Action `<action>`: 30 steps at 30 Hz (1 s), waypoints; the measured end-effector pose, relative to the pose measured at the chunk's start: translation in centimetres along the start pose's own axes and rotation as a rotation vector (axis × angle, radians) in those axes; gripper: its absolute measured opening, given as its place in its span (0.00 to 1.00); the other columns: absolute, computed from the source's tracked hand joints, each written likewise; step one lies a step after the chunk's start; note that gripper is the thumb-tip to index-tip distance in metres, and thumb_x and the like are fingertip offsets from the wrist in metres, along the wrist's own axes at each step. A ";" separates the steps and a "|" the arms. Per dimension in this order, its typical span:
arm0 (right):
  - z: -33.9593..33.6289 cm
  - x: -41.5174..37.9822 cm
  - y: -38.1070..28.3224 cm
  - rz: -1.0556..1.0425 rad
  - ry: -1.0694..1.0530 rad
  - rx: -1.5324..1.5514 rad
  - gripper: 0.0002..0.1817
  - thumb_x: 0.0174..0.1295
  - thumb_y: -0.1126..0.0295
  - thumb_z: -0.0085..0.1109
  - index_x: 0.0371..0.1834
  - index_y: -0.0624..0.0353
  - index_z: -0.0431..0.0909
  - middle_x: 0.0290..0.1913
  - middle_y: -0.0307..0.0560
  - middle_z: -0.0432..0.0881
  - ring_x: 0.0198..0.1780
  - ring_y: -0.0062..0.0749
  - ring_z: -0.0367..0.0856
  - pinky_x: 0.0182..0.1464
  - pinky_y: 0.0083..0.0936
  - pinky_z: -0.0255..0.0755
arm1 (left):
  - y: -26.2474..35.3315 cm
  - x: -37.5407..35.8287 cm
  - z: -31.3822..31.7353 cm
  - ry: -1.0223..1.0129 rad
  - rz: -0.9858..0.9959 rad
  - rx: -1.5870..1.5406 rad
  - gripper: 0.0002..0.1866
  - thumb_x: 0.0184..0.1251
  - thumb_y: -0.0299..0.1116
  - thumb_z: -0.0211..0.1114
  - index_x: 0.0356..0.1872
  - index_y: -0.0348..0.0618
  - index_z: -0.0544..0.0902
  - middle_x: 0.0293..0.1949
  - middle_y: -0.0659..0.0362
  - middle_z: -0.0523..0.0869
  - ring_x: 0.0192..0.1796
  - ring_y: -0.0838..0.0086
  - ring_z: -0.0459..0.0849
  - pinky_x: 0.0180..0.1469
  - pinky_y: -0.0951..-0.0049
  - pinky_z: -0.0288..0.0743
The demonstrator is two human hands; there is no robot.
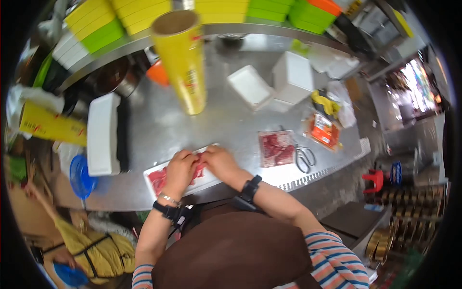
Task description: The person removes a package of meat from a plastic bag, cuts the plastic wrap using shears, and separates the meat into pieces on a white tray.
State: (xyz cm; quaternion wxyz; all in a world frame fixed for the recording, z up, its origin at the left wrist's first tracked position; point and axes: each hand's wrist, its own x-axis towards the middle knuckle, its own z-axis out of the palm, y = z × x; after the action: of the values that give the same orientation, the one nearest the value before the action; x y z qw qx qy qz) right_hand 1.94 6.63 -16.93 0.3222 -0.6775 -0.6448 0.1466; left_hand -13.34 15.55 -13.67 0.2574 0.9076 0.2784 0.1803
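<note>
One left hand (180, 168) and one right hand (220, 164) touch red meat (158, 180) in a white tray (208, 181) on the tabletop (231, 123), close together. I can't tell if they pinch. Part of the tray is bare. More meat sits in a pack (285, 134).

Fingertips blur into the meat (157, 180); the doorway (416, 89) glares white, and glare hides what lies beyond.
</note>
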 end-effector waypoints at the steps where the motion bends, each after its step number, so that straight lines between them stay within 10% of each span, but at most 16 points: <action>1: -1.7 -0.1 -0.5 0.022 0.023 -0.030 0.07 0.49 0.69 0.66 0.31 0.53 0.81 0.32 0.44 0.78 0.40 0.45 0.78 0.42 0.36 0.74 | 0.2 0.1 -0.1 0.018 0.000 -0.017 0.08 0.50 0.27 0.67 0.34 0.43 0.85 0.37 0.56 0.83 0.41 0.58 0.81 0.45 0.63 0.77; 4: -5.7 -1.1 -1.7 -0.022 0.108 0.075 0.06 0.51 0.70 0.66 0.32 0.54 0.81 0.32 0.44 0.79 0.38 0.43 0.79 0.39 0.34 0.75 | 1.3 -0.3 -1.3 0.049 -0.109 -0.166 0.07 0.53 0.24 0.66 0.34 0.41 0.84 0.38 0.54 0.82 0.41 0.57 0.82 0.44 0.66 0.77; 12: -16.6 -12.8 8.5 0.632 0.256 -0.262 0.09 0.51 0.74 0.64 0.37 0.57 0.82 0.35 0.45 0.81 0.36 0.38 0.82 0.38 0.31 0.76 | 1.9 -2.1 -3.6 0.035 -0.223 -0.394 0.06 0.57 0.20 0.64 0.36 0.37 0.84 0.38 0.55 0.83 0.36 0.71 0.83 0.38 0.76 0.76; 18: -16.9 -13.7 10.6 0.177 0.066 -0.529 0.11 0.43 0.73 0.63 0.33 0.55 0.82 0.38 0.44 0.81 0.43 0.43 0.78 0.43 0.36 0.74 | 4.6 -1.5 -3.4 0.025 -0.206 -0.449 0.06 0.59 0.20 0.64 0.37 0.37 0.84 0.38 0.57 0.83 0.35 0.77 0.81 0.35 0.77 0.76; 30: -18.4 -12.9 12.5 0.012 -0.203 -0.440 0.11 0.42 0.72 0.60 0.32 0.56 0.77 0.40 0.46 0.80 0.42 0.45 0.78 0.42 0.39 0.74 | 5.4 -2.2 -1.8 -0.024 -0.339 -0.584 0.06 0.61 0.20 0.63 0.37 0.37 0.84 0.38 0.58 0.83 0.36 0.79 0.81 0.37 0.81 0.76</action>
State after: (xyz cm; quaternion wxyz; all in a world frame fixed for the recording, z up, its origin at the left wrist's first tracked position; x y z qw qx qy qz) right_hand 21.36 -9.90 -13.76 0.0995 -0.7168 -0.6864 0.0718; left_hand -13.69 11.09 -9.57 0.5361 0.7383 0.3590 0.1964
